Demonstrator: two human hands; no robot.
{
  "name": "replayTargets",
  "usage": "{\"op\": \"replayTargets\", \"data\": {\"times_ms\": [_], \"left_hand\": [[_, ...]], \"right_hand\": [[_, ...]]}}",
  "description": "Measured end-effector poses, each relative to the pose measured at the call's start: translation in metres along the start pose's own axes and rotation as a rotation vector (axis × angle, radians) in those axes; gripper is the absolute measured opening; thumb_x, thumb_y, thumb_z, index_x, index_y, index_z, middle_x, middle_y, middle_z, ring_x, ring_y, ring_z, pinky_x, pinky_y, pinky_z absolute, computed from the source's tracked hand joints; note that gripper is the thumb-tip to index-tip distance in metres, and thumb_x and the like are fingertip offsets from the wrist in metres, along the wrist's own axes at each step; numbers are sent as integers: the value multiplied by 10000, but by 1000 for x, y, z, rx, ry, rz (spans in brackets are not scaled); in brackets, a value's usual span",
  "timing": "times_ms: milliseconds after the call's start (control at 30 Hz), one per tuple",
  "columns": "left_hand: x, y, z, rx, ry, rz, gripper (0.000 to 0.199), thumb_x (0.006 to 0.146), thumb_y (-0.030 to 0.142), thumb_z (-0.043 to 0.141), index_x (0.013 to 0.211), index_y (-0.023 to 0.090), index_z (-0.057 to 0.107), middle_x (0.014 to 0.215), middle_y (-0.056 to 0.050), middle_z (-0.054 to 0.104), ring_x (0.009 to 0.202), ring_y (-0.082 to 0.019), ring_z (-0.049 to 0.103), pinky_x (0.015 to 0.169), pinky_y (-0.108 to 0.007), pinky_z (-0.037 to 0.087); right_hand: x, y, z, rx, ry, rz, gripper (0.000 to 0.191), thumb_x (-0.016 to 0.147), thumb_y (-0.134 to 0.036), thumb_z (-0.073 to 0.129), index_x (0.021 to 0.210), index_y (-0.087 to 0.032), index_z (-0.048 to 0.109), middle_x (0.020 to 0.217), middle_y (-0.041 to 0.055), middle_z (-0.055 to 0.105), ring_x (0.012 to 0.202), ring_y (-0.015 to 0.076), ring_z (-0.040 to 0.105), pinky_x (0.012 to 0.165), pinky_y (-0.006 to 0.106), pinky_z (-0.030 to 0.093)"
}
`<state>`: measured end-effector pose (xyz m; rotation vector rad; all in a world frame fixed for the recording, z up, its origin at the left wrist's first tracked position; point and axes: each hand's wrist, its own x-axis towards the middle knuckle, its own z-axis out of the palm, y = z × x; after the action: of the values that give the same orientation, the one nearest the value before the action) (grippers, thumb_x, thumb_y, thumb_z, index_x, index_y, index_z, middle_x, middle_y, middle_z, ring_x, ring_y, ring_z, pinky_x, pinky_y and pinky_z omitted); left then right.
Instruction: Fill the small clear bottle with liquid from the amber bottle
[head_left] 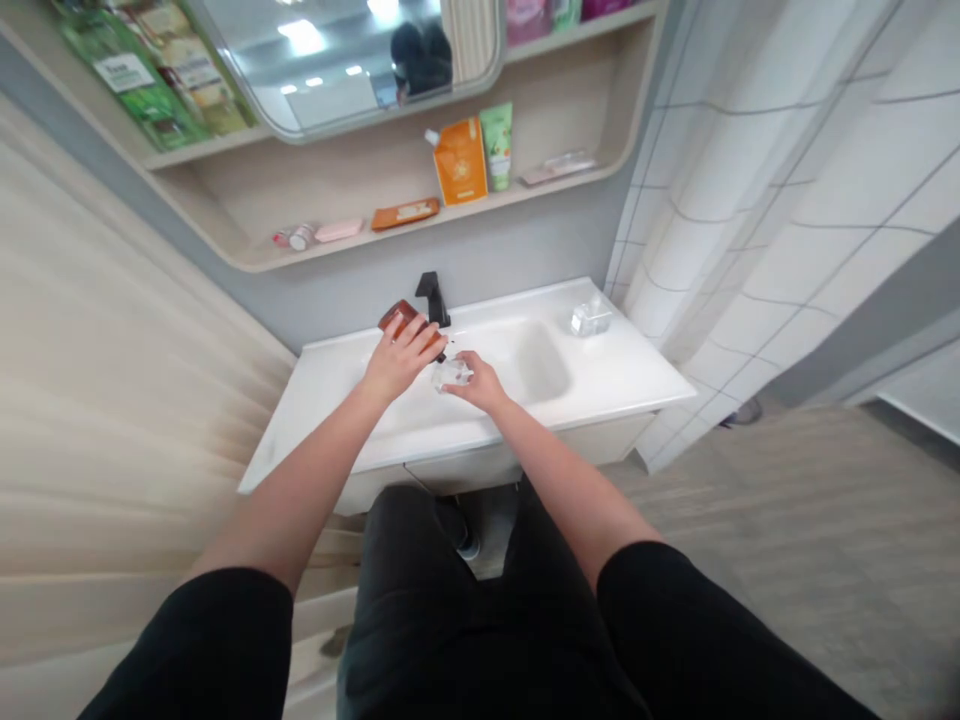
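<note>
My left hand [397, 362] is wrapped round a reddish-brown bottle [397, 316], tilted so its dark neck points down to the right. Just below that neck, my right hand [480, 384] grips a small clear container [450, 374] by its right side. The neck is at the container's top; whether they touch or any liquid runs between them I cannot tell. Both hands are over the white sink basin [546, 362]. Behind the bottle stands the black faucet [433, 298].
A clear glass-like bottle [591, 317] stands on the counter's right side. Above, a wall shelf [555, 110] holds an orange pouch [460, 162], a green tube [497, 146] and several small items under a mirror [337, 60]. Curtains [112, 330] hang at the left.
</note>
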<state>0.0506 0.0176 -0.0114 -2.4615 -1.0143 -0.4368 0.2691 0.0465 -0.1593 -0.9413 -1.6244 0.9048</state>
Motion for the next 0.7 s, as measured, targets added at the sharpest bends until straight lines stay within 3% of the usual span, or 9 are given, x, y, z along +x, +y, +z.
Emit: {"op": "replayTargets", "data": {"times_ms": [433, 700], "left_hand": [[12, 2, -11, -83, -71, 37, 461, 1130, 210, 501, 1529, 325, 700, 1637, -103, 671, 1678, -292, 459, 1410, -635, 295], [12, -1, -10, -60, -51, 70, 448, 1135, 198, 498, 1504, 346, 706, 1653, -94, 658, 1675, -280, 463, 1415, -638, 284]], "right_hand": [[0, -1, -1, 38, 9, -34, 796, 693, -534, 978, 1345, -271, 605, 1342, 82, 728, 1157, 300, 755, 997, 506, 695], [-1, -4, -1, 57, 14, -15, 799, 683, -523, 982, 1344, -272, 609, 1326, 86, 741, 1138, 304, 757, 981, 513, 701]]}}
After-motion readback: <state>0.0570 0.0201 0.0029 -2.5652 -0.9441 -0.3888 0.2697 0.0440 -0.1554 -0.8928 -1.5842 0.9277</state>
